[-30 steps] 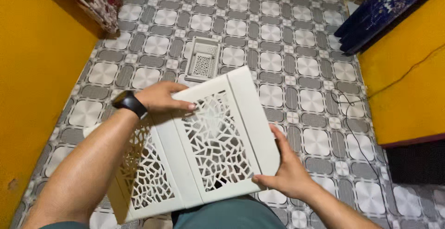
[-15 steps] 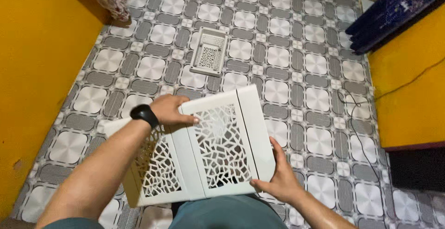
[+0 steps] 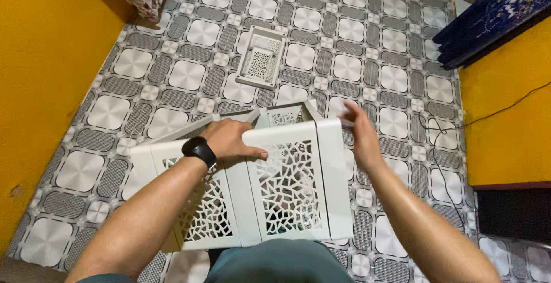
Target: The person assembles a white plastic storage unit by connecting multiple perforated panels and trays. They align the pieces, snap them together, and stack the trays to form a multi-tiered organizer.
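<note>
Head view, looking down at a patterned tile floor [image 3: 367,36]. The person holds a white folding crate [image 3: 270,185] with lattice-cut panels in front of the lap, raised off the floor.

Change over the last second: the right hand [image 3: 359,134] has left the lower right corner of the crate, where it cupped the panel from beneath, and now sits at the upper right corner, beside the far edge. The crate itself has opened: before it lay as a nearly flat stack, and now the far panels stand apart, with a gap showing between near and far walls. This suggests the unfolding is under way, with the right side the part being worked.

Grip: the left hand [image 3: 229,141], a black watch [image 3: 199,151] on its wrist, lies over the top rim of the near panel, fingers curled on it and thumb pointing right. The right hand is blurred; its fingertips appear to pinch the corner, but a closed hold cannot be confirmed.

Orientation: the crate's long axis runs left to right across the view, tilted slightly so the right end sits higher. Its open top faces away from the person, towards the far floor.

A separate white lattice panel [image 3: 261,58] lies flat on the tiles well beyond the crate. Yellow walls [image 3: 40,59] border both sides.
</note>
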